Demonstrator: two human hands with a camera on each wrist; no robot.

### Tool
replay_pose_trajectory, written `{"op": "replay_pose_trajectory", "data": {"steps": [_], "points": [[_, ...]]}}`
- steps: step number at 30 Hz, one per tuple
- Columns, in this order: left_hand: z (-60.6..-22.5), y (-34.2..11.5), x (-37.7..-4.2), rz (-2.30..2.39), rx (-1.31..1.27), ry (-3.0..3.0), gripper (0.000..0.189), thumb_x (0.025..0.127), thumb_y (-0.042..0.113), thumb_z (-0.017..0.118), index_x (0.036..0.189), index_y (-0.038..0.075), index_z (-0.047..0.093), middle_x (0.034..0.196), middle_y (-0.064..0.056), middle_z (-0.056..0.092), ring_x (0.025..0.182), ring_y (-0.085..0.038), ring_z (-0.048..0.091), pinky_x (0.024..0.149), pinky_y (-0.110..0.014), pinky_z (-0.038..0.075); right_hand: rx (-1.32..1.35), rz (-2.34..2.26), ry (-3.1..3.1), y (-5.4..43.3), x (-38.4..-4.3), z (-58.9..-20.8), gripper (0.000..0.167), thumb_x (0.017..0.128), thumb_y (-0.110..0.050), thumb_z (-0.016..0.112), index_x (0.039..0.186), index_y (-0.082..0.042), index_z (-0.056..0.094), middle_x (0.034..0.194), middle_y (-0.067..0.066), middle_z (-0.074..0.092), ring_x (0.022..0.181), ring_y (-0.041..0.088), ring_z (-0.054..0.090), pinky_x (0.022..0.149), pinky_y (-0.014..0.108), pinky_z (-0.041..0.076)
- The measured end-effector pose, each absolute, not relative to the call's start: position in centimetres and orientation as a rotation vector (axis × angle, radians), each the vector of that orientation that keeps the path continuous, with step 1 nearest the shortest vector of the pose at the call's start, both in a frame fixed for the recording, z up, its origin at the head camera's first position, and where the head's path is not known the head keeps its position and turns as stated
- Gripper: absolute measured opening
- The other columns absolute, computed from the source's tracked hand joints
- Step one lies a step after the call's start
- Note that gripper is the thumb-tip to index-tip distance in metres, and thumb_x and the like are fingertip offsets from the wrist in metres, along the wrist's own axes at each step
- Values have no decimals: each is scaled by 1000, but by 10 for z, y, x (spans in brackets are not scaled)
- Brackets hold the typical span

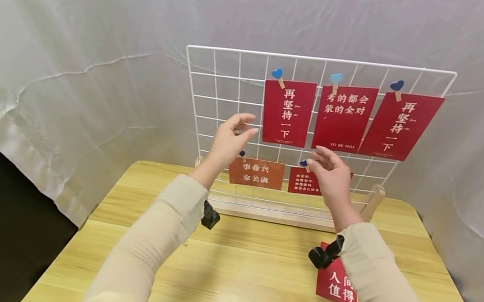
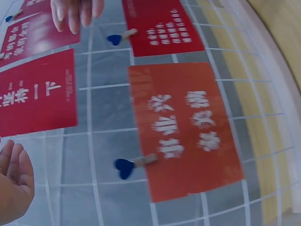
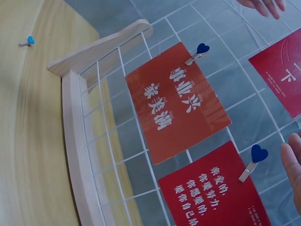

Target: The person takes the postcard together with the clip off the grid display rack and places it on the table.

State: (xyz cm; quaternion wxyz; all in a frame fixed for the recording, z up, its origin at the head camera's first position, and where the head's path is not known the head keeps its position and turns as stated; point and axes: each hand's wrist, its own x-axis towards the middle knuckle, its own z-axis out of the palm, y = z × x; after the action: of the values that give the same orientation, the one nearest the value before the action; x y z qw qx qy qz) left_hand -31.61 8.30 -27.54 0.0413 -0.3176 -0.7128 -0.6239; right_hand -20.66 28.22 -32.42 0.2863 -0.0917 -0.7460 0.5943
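Note:
Several cards hang on a white wire grid (image 1: pixel 246 91) by heart-topped wooden clips. My left hand (image 1: pixel 226 140), fingers loosely bent and holding nothing, is left of the upper-left red card (image 1: pixel 299 118), above the orange card (image 1: pixel 256 173). My right hand (image 1: pixel 331 178) hovers in front of the lower red card (image 1: pixel 298 184), covering part of it. In the right wrist view its fingers (image 3: pixel 288 153) are apart from that card's dark blue heart clip (image 3: pixel 256 157). The orange card (image 3: pixel 178 103) has its own dark blue heart clip (image 3: pixel 201 51).
A middle red card (image 1: pixel 346 125) and a right red card (image 1: pixel 400 126) hang in the upper row. Another red card (image 1: pixel 334 287) lies on the wooden table (image 1: pixel 241 277), partly under my right forearm. A light blue heart clip (image 3: pixel 30 40) lies on the tabletop. Pale curtains (image 1: pixel 127 6) hang behind.

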Motion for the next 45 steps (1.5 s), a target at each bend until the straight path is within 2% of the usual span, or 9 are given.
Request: {"op": "replay_pose_trajectory", "data": {"steps": [6, 13, 17, 18, 24, 25, 27, 33, 45], "points": [[-251, 90, -320, -1858, -996, -2108, 37, 80, 10, 60, 116, 5, 53, 116, -5, 53, 97, -17, 50, 78, -24, 43, -235, 1543, -2029, 279, -212, -311, 45, 80, -22, 62, 120, -7, 49, 112, 12, 54, 99, 19, 51, 80, 26, 44], [-230, 99, -323, -1801, -1008, -2148, 47, 81, 17, 60, 125, 14, 45, 123, 4, 47, 103, -13, 46, 79, -20, 42, -222, 1500, -2035, 276, -221, -298, 43, 80, -22, 61, 120, -8, 50, 113, 10, 54, 100, 19, 50, 81, 28, 44], [-220, 105, -321, -1815, -1022, -2116, 48, 82, 16, 59, 126, 13, 43, 124, 1, 46, 104, -14, 46, 78, -20, 42, -233, 1493, -2026, 273, -225, -291, 42, 81, -20, 60, 120, -8, 50, 112, 10, 54, 101, 20, 49, 84, 30, 42], [-215, 105, -316, -1820, -1012, -2126, 47, 82, 15, 59, 126, 13, 43, 124, 0, 46, 104, -15, 45, 79, -20, 42, -213, 1487, -2011, 283, -237, -302, 43, 80, -23, 61, 120, -11, 50, 112, 8, 54, 100, 18, 50, 84, 28, 42], [-204, 109, -315, -1846, -982, -2153, 45, 83, 18, 58, 126, 16, 44, 123, 3, 45, 104, -12, 45, 79, -21, 43, -207, 1498, -1960, 279, -242, -297, 42, 80, -21, 62, 118, -9, 52, 111, 10, 54, 100, 19, 49, 84, 27, 42], [-205, 111, -319, -1852, -981, -2152, 45, 82, 19, 58, 126, 18, 45, 122, 4, 46, 103, -10, 46, 77, -21, 44, -231, 1508, -1959, 268, -231, -285, 40, 81, -17, 60, 118, -5, 51, 111, 12, 53, 100, 20, 49, 85, 29, 41], [-202, 112, -320, -1881, -973, -2160, 45, 82, 20, 59, 125, 19, 46, 121, 4, 47, 102, -10, 46, 76, -22, 45, -231, 1506, -1945, 268, -232, -284, 39, 81, -16, 60, 118, -5, 51, 111, 12, 53, 100, 20, 48, 85, 28, 42], [-197, 115, -320, -1905, -977, -2160, 44, 81, 19, 60, 124, 17, 48, 112, -1, 52, 97, -11, 49, 72, -22, 46, -245, 1505, -1927, 268, -236, -285, 38, 80, -15, 61, 116, -5, 52, 110, 11, 53, 98, 18, 49, 84, 27, 42], [-195, 127, -327, -1749, -958, -2173, 36, 83, 14, 57, 118, 11, 51, 107, -2, 49, 92, -10, 51, 72, -17, 45, -291, 1474, -1920, 264, -240, -283, 36, 80, -13, 61, 115, -5, 54, 101, 9, 55, 89, 14, 49, 77, 24, 44]]}}
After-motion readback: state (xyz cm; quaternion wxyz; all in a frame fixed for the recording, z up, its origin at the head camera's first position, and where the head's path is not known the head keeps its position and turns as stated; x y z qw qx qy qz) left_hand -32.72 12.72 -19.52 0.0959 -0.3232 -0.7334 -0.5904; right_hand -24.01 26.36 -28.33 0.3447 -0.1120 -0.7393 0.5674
